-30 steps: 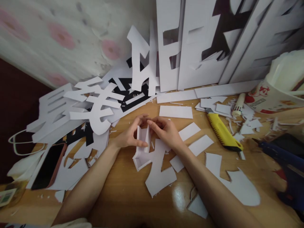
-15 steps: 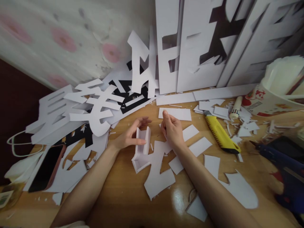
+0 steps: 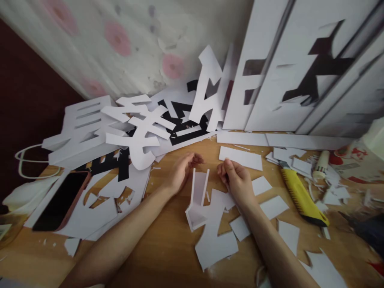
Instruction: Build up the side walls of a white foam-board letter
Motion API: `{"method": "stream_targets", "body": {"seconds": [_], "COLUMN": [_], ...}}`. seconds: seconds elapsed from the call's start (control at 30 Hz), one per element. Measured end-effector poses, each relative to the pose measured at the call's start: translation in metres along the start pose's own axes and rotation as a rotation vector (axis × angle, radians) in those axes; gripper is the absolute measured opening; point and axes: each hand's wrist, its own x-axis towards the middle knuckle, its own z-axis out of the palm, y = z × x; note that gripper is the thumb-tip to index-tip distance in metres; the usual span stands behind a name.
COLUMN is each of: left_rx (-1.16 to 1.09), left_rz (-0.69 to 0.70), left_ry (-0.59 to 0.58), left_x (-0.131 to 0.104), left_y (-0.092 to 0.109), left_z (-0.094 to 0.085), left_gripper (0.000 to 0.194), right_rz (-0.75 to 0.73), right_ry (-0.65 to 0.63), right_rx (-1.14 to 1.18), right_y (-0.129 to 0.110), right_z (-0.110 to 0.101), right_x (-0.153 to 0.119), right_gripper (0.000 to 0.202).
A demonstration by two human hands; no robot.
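Observation:
My left hand (image 3: 183, 172) hovers with curled, slightly parted fingers just beyond the upper left of a white cut-out shape (image 3: 214, 236). Part of that shape carries raised side walls (image 3: 196, 192) that form a small channel. Nothing shows between the left fingers. On the other side of the channel, my right hand (image 3: 235, 180) is closed, thumb on top of the curled fingers. Whatever it may hold is hidden. A white rectangular strip (image 3: 240, 158) lies just beyond the right hand.
A yellow utility knife (image 3: 303, 196), a glue stick (image 3: 321, 165) and white scraps lie to the right, near a paper bucket (image 3: 358, 156). White cut-out letters (image 3: 138, 136) and a phone (image 3: 61, 202) are on the left. Cut boards (image 3: 258, 80) lean at the back.
The view has swung, so the scene sits differently in the frame. My left hand has come off the channel's wall and moved up beyond it. The right hand remains closed.

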Motion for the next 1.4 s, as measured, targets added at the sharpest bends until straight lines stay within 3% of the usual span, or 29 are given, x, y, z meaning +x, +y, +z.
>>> {"method": "stream_targets", "body": {"seconds": [0.17,0.33,0.5,0.63,0.83,1.03,1.4], "left_rx": [0.058,0.116,0.072,0.077,0.213,0.252,0.361], "left_rz": [-0.002,-0.022,-0.059,-0.039,-0.062,0.012,0.044], "left_ry": [-0.022,-0.090,-0.086,-0.155,-0.302,-0.389,-0.406], "left_x": [0.003,0.001,0.002,0.001,-0.003,-0.001,-0.003], "left_y": [0.001,0.011,0.013,0.013,0.016,0.011,0.012], "left_z": [-0.002,-0.002,-0.002,-0.005,-0.010,-0.013,-0.014], "left_gripper": [0.034,0.013,0.010,0.019,0.050,0.070,0.072], "right_rz": [0.010,0.038,0.042,0.040,0.052,0.064,0.004], "right_ry": [-0.018,-0.069,-0.043,-0.051,-0.068,-0.117,-0.155], "right_rx": [-0.112,-0.261,-0.316,-0.322,-0.307,-0.243,-0.195], "right_y": [-0.005,-0.010,-0.012,-0.014,-0.013,-0.010,-0.011], "right_z": [0.002,0.005,0.006,0.006,0.006,0.007,0.008], "right_x": [-0.004,-0.004,-0.005,-0.007,-0.007,-0.005,-0.006], "right_gripper": [0.040,0.039,0.038,0.043,0.043,0.044,0.031]}}
